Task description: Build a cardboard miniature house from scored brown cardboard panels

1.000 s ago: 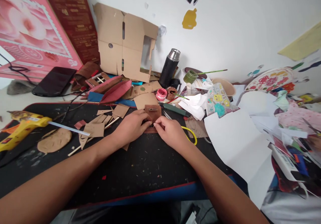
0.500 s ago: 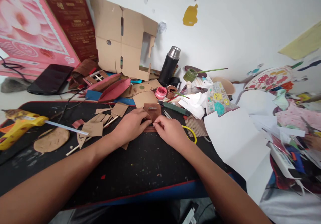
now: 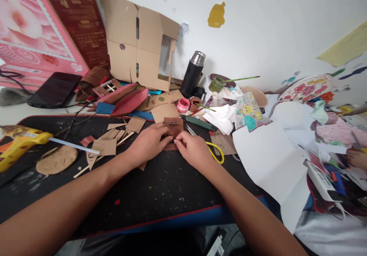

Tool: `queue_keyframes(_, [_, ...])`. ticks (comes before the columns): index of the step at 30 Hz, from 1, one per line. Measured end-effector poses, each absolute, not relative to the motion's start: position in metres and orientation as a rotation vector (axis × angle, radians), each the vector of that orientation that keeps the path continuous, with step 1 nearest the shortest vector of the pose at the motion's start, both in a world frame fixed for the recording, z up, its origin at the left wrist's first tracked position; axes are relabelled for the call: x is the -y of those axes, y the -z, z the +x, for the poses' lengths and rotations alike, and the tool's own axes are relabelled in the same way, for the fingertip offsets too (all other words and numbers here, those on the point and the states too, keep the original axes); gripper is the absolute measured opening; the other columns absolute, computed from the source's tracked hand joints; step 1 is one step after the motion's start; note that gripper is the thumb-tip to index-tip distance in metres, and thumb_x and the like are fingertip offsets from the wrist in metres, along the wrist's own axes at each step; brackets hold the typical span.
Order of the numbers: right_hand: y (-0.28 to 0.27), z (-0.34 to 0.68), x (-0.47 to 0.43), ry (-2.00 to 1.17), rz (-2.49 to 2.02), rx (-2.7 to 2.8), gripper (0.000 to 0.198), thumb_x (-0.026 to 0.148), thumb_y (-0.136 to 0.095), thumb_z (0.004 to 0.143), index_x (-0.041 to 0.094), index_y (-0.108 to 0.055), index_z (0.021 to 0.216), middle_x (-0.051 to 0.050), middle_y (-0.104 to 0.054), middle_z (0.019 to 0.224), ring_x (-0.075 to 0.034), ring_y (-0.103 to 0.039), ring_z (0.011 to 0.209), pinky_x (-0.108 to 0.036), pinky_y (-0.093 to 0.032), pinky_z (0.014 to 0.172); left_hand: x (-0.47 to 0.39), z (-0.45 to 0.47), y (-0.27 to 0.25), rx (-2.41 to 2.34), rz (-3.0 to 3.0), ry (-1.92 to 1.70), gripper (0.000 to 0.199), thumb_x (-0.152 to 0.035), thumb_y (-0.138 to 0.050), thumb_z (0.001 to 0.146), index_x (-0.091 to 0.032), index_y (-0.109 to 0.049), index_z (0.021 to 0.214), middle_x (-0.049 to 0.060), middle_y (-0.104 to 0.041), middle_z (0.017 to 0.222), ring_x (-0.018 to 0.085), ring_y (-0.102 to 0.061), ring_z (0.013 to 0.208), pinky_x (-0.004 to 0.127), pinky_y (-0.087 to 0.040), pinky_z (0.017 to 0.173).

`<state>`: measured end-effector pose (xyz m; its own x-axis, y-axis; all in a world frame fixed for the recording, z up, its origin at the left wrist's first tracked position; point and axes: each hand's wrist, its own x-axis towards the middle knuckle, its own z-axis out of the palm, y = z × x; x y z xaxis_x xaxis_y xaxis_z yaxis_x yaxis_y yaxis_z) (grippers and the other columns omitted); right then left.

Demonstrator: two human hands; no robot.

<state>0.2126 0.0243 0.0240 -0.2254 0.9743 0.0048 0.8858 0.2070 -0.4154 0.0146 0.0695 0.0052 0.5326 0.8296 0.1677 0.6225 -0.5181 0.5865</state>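
Note:
Both hands meet over a small brown-painted cardboard piece (image 3: 173,124) at the middle of the black mat. A narrow slit shows near its upper edge. From the left, my left hand (image 3: 151,140) pinches its lower part, thumb and fingers closed. My right hand (image 3: 191,147) is closed at the lower right edge, its fingertips close to the left ones. The fingers hide much of the piece's lower half. Just beyond my right hand lie scissors with a yellow handle (image 3: 220,154) and a dark green cutter (image 3: 200,123).
On the left lie a yellow glue gun (image 3: 25,145), an oval cardboard piece (image 3: 57,159) and cardboard scraps (image 3: 104,147). A black thermos (image 3: 190,76), a pink paint jar (image 3: 183,105) and a green paint jar (image 3: 217,84) stand behind. White paper (image 3: 266,160) covers the right side.
The view has shifted slightly, so everything sits a little further left and up. Both hands keep nearly the same hold on the brown cardboard piece.

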Motion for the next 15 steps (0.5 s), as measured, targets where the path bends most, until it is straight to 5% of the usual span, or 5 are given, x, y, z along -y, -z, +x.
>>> queue_keyframes(15, [-0.0177,0.2061,-0.0178,-0.372,-1.838,2.185,0.012,0.031,-0.066,0.104,0.022,-0.072,0.102,-0.002,-0.079,0.081,-0.021,-0.073,0.074,-0.031,-0.034,0.065,-0.0697,0.0153,-0.0033,-1.187,2.316,-0.611,0.017,-0.028,-0.055,0.100,-0.020,-0.069,0.094,0.009,-0.071,0.104,0.029,-0.068,0.105,0.043,-0.053,0.093])
